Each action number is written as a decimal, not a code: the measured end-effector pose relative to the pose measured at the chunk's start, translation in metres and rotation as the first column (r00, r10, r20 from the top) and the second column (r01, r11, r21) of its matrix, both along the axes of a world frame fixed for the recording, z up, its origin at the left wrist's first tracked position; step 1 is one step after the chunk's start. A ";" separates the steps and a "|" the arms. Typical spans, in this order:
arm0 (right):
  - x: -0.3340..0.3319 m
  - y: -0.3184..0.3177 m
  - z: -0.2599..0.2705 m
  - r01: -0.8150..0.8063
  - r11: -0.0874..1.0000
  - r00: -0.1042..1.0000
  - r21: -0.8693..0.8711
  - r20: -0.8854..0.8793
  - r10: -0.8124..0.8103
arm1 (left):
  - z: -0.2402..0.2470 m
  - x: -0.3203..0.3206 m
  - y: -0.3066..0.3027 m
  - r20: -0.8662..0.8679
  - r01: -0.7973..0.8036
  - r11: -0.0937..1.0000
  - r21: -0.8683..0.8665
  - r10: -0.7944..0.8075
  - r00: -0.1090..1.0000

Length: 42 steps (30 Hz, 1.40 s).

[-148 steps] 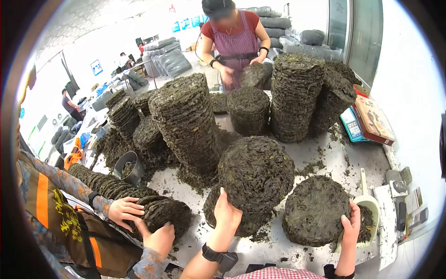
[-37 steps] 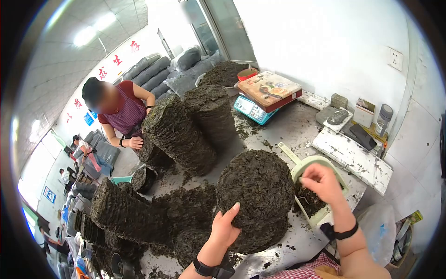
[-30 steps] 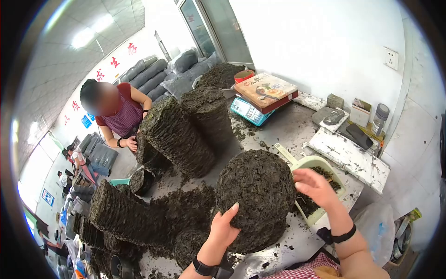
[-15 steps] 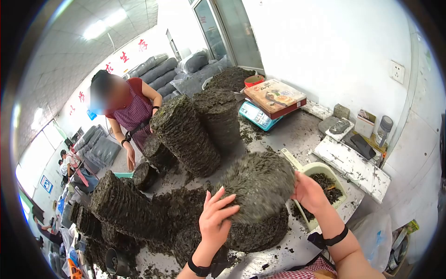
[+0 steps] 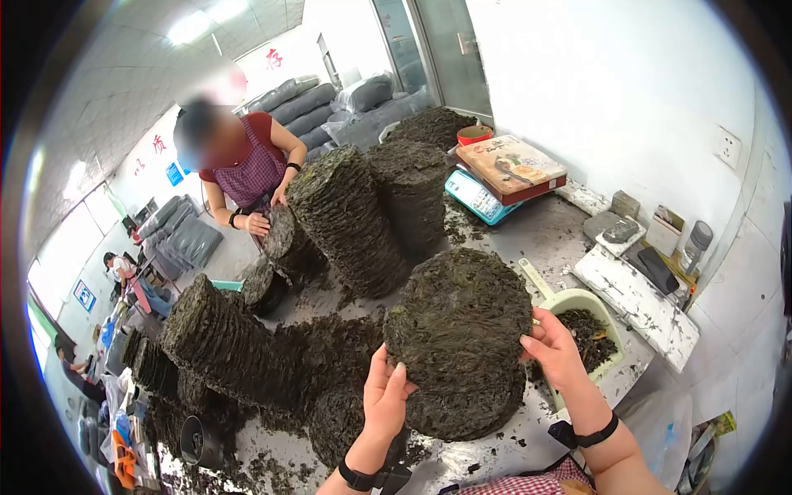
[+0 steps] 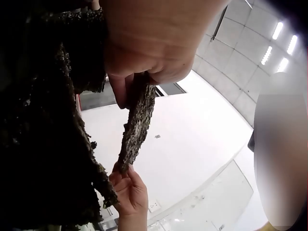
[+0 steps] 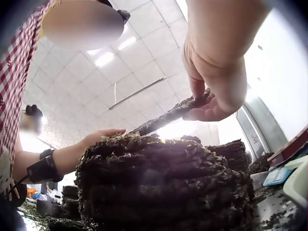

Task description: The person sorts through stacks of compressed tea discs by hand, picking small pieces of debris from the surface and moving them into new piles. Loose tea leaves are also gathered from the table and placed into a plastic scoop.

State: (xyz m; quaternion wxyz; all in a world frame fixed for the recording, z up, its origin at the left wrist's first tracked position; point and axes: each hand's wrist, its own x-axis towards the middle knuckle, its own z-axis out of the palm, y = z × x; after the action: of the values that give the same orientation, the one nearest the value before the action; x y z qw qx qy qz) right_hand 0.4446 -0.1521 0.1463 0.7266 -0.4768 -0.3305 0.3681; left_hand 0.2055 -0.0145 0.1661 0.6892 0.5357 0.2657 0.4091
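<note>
A round, dark cake of dried seaweed is held between both hands over a stack of like cakes. My left hand pinches its left edge, thumb on the near face. At its right edge, my right hand pinches it between thumb and fingers. From the left wrist view, the cake appears edge-on, with the right hand at its far end. The right wrist view shows the cake tilted, its right side raised above the layered stack.
A pale green dustpan with seaweed scraps lies right of the stack. Taller seaweed stacks stand behind, beside a scale under a box. Another person works across the table. A leaning stack lies left.
The head view has swung right since the oldest frame. My right hand has come from over the dustpan to the cake's right edge. The cake, blurred half a second ago, now shows sharply, tilted.
</note>
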 end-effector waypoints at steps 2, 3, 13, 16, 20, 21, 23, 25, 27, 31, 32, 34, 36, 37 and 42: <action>-0.002 0.000 0.002 0.013 1.000 1.000 0.022 0.006 -0.013 | -0.004 -0.002 0.002 0.015 -0.013 1.000 -0.007 0.013 1.000; -0.002 0.000 0.002 0.010 1.000 1.000 0.019 0.007 -0.010 | -0.004 -0.002 0.002 0.011 0.012 1.000 -0.012 -0.012 1.000; -0.003 0.001 -0.003 -0.011 1.000 1.000 0.018 0.030 0.010 | -0.003 -0.002 0.002 0.030 0.034 0.999 -0.026 -0.033 0.999; -0.006 0.004 -0.001 -0.018 1.000 1.000 0.002 0.005 0.018 | -0.008 -0.006 0.004 0.062 0.013 0.999 -0.040 -0.010 0.998; -0.012 0.000 0.001 -0.067 0.997 0.990 -0.028 0.119 0.070 | -0.008 -0.050 0.022 0.060 -0.263 0.947 -0.183 0.277 0.959; -0.015 -0.002 0.001 -0.036 0.999 0.988 -0.027 0.146 0.039 | -0.010 -0.066 0.028 0.187 -0.296 0.941 -0.162 0.323 0.928; -0.013 -0.003 -0.008 -0.005 0.997 0.974 -0.073 0.227 0.021 | -0.023 -0.113 0.037 0.152 -0.450 0.882 -0.138 0.467 0.871; -0.010 -0.002 -0.016 0.085 0.989 0.918 -0.117 0.396 -0.032 | -0.043 -0.167 0.035 0.042 -0.542 0.825 -0.161 0.555 0.831; -0.008 0.000 -0.021 0.092 0.988 0.870 -0.124 0.492 -0.019 | -0.055 -0.198 0.023 -0.040 -0.595 0.781 -0.190 0.599 0.800; -0.021 0.010 -0.012 0.169 0.977 0.758 -0.129 0.651 -0.045 | -0.059 -0.202 -0.006 -0.511 -0.369 0.625 0.688 0.779 0.364; -0.023 0.011 -0.011 0.218 0.967 0.714 -0.135 0.697 -0.064 | -0.054 -0.194 -0.011 -0.488 -0.353 0.670 0.653 0.729 0.480; -0.026 0.013 -0.013 0.222 0.964 0.692 -0.149 0.720 -0.048 | -0.052 -0.168 -0.017 -0.519 -0.206 0.866 0.455 0.446 0.729; -0.028 0.012 -0.013 0.245 0.961 0.650 -0.125 0.757 -0.067 | -0.047 -0.126 -0.026 -0.532 -0.053 0.928 0.370 0.259 0.806; -0.030 0.010 -0.011 0.246 0.961 0.644 -0.126 0.762 -0.065 | -0.044 -0.105 -0.029 -0.473 -0.062 0.950 0.308 0.209 0.856; -0.030 -0.002 -0.003 0.207 0.970 0.672 -0.132 0.739 -0.043 | -0.044 -0.059 -0.035 -0.379 -0.041 0.932 0.361 0.187 0.906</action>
State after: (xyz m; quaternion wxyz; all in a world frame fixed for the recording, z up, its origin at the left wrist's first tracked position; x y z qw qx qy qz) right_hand 0.4151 -0.1545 0.1436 0.5048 -0.6773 -0.5196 0.1283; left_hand 0.1460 -0.0491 0.1217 0.4888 0.7045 0.3587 0.3688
